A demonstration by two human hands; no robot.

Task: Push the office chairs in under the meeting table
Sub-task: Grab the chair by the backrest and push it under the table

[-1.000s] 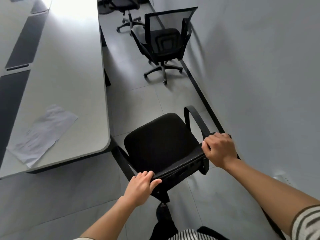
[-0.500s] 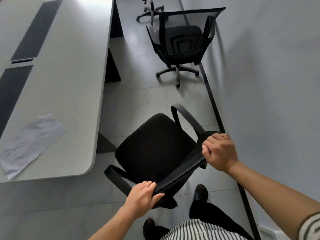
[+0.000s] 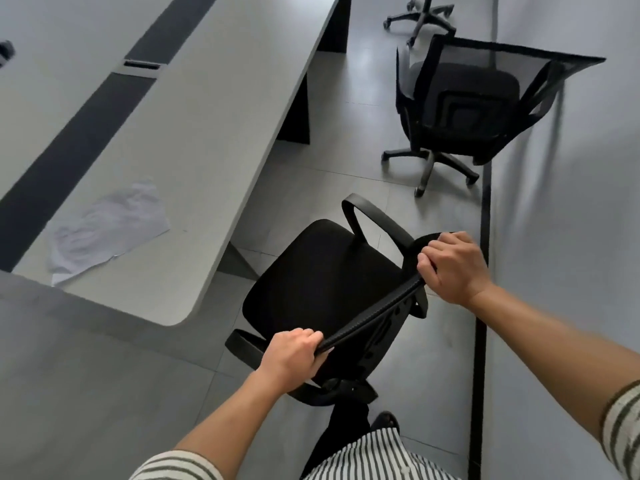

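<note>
A black office chair (image 3: 322,271) stands in front of me, just off the rounded corner of the grey meeting table (image 3: 214,140). My left hand (image 3: 292,358) grips the left end of its backrest top edge, and my right hand (image 3: 450,268) grips the right end near the armrest. Its seat lies outside the table edge, angled toward it. A second black mesh-back chair (image 3: 460,109) stands farther ahead by the wall, away from the table. Only the wheeled base of a third chair (image 3: 420,15) shows at the top.
A crumpled sheet of paper (image 3: 107,230) lies on the table near the corner. A dark table leg panel (image 3: 298,109) stands under the table ahead. The grey wall (image 3: 561,237) with a black skirting strip runs close on the right. My feet are just behind the chair.
The view has swung so the table runs diagonally. The held chair has turned with its seat toward the table's long side. Both hands keep their grip on the backrest.
</note>
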